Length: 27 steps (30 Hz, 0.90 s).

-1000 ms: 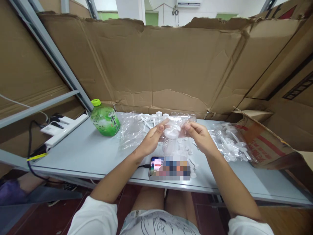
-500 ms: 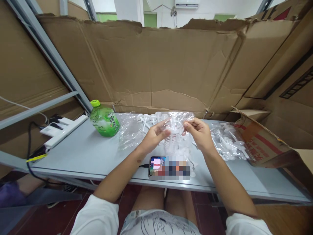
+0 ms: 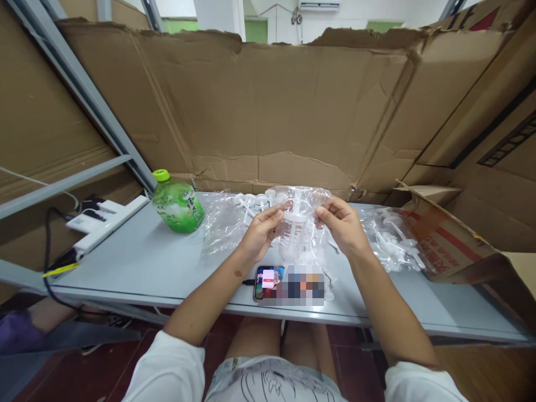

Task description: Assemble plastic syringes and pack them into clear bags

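Observation:
A clear plastic bag (image 3: 310, 196) is stretched between my two hands above the table. A white plastic piece (image 3: 296, 216) with a crossbar and ribbed lower part shows through the film. My left hand (image 3: 263, 230) pinches the bag's left side, thumb against fingers. At the right side, my right hand (image 3: 342, 223) grips the film between thumb and fingertips. White plastic parts (image 3: 251, 202) with rods and round ends lie just behind my left hand, by a loose clear wrapper (image 3: 221, 218). Below the bag lies a phone (image 3: 263, 282), partly blurred out.
A green bottle (image 3: 178, 204) stands at the left, near a white power strip (image 3: 111, 223). At the right, another bag of white parts (image 3: 396, 243) rests against an open cardboard box (image 3: 452, 240). A cardboard wall (image 3: 293, 111) closes off the back of the grey table (image 3: 138, 262).
The bag is spread flatter and the white piece shows more clearly through it. My left hand has shifted slightly left and down; the right hand has barely moved.

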Each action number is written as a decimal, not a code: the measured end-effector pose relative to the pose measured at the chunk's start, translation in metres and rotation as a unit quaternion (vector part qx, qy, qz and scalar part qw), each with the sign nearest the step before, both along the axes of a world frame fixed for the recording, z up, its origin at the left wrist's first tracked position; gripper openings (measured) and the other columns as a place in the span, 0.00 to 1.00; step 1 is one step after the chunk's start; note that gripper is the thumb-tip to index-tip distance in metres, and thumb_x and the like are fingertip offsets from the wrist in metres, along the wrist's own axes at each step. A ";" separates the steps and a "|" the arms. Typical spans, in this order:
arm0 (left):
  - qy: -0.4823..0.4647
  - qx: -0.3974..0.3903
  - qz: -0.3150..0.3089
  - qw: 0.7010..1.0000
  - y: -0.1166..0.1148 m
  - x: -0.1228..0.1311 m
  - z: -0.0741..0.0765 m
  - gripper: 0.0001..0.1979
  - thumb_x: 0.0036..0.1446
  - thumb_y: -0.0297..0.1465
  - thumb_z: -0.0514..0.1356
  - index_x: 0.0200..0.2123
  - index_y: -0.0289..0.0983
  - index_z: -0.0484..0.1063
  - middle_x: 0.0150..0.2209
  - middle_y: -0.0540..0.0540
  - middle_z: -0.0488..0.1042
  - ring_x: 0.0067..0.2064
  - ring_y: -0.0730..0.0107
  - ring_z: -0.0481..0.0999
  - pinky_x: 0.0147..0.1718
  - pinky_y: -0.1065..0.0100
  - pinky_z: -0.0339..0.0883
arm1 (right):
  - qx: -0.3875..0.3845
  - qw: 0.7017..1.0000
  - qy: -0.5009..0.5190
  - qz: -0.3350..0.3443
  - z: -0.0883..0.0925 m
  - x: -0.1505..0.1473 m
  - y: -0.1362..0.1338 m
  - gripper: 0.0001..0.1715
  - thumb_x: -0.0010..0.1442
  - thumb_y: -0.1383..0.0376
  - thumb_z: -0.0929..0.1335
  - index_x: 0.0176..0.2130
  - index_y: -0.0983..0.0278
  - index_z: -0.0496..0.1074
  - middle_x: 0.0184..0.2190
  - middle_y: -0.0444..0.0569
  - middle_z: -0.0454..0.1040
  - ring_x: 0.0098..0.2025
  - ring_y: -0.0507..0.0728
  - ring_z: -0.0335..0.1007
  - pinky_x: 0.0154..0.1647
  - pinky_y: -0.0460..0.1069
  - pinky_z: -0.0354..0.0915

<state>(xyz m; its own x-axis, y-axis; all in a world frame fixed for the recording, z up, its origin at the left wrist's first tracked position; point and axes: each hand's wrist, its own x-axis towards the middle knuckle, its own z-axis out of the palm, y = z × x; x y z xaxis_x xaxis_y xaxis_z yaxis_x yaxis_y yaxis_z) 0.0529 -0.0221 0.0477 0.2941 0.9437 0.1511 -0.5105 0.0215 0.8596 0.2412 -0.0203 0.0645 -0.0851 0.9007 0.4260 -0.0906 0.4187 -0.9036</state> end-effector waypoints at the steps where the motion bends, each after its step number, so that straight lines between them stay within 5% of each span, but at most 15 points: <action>1: -0.001 0.000 0.005 1.000 -0.001 0.001 0.001 0.18 0.50 0.35 0.63 0.45 0.39 0.74 0.38 0.47 0.78 0.38 0.70 0.76 0.37 0.71 0.67 | -0.012 1.000 0.002 0.003 0.000 0.000 0.000 0.16 0.53 0.59 0.71 0.42 0.59 0.72 0.22 0.39 0.68 0.21 0.47 0.62 0.26 0.46 0.63; 4: -0.017 0.001 0.026 1.000 -0.001 0.002 0.005 0.18 0.52 0.36 0.62 0.47 0.38 0.73 0.43 0.45 0.77 0.43 0.64 0.75 0.42 0.67 0.67 | -0.067 0.996 0.033 0.042 -0.001 0.003 -0.002 0.23 0.53 0.55 0.70 0.48 0.56 0.66 0.27 0.41 0.72 0.24 0.50 0.68 0.30 0.48 0.67; 9: -0.016 0.040 0.075 0.996 0.002 0.001 0.011 0.18 0.55 0.38 0.59 0.49 0.40 0.71 0.48 0.44 0.74 0.48 0.63 0.73 0.47 0.63 0.66 | -0.159 0.976 0.018 0.148 -0.003 0.008 -0.013 0.32 0.54 0.47 0.67 0.55 0.53 0.60 0.47 0.51 0.72 0.43 0.59 0.73 0.40 0.54 0.69; 12: 0.034 0.070 0.058 0.995 0.002 0.005 0.013 0.20 0.56 0.39 0.58 0.52 0.43 0.68 0.52 0.44 0.71 0.51 0.61 0.71 0.47 0.62 0.67 | -0.167 0.974 -0.024 0.152 -0.007 0.004 -0.018 0.32 0.53 0.51 0.69 0.55 0.54 0.61 0.47 0.51 0.73 0.44 0.58 0.72 0.44 0.54 0.68; 17: 0.141 0.152 0.035 0.978 0.004 0.012 0.012 0.22 0.56 0.38 0.58 0.54 0.43 0.65 0.58 0.43 0.63 0.56 0.58 0.65 0.52 0.59 0.62 | -0.161 0.982 -0.042 0.093 -0.011 0.005 -0.015 0.29 0.49 0.56 0.72 0.50 0.59 0.66 0.34 0.47 0.76 0.33 0.54 0.73 0.37 0.52 0.71; 21: 0.263 0.193 0.065 0.943 0.017 -0.002 0.003 0.27 0.56 0.36 0.57 0.59 0.43 0.57 0.62 0.40 0.56 0.56 0.59 0.65 0.50 0.58 0.63 | -0.130 0.986 -0.091 -0.049 -0.001 0.039 -0.003 0.31 0.50 0.54 0.71 0.51 0.60 0.65 0.31 0.46 0.75 0.26 0.53 0.72 0.29 0.50 0.70; 24: 0.434 0.251 0.091 0.860 0.030 -0.019 -0.008 0.23 0.59 0.36 0.53 0.58 0.41 0.59 0.60 0.41 0.59 0.57 0.60 0.64 0.52 0.58 0.61 | -0.123 0.952 -0.218 -0.176 0.007 0.079 0.012 0.37 0.50 0.55 0.71 0.56 0.63 0.61 0.31 0.49 0.75 0.26 0.55 0.73 0.28 0.51 0.70; 27: 0.652 0.290 0.120 0.690 0.042 -0.032 -0.020 0.22 0.57 0.35 0.55 0.55 0.39 0.64 0.57 0.40 0.64 0.58 0.55 0.60 0.56 0.54 0.52 | -0.169 0.884 -0.342 -0.269 0.008 0.112 0.031 0.38 0.50 0.55 0.70 0.57 0.65 0.59 0.32 0.52 0.76 0.25 0.57 0.74 0.25 0.50 0.68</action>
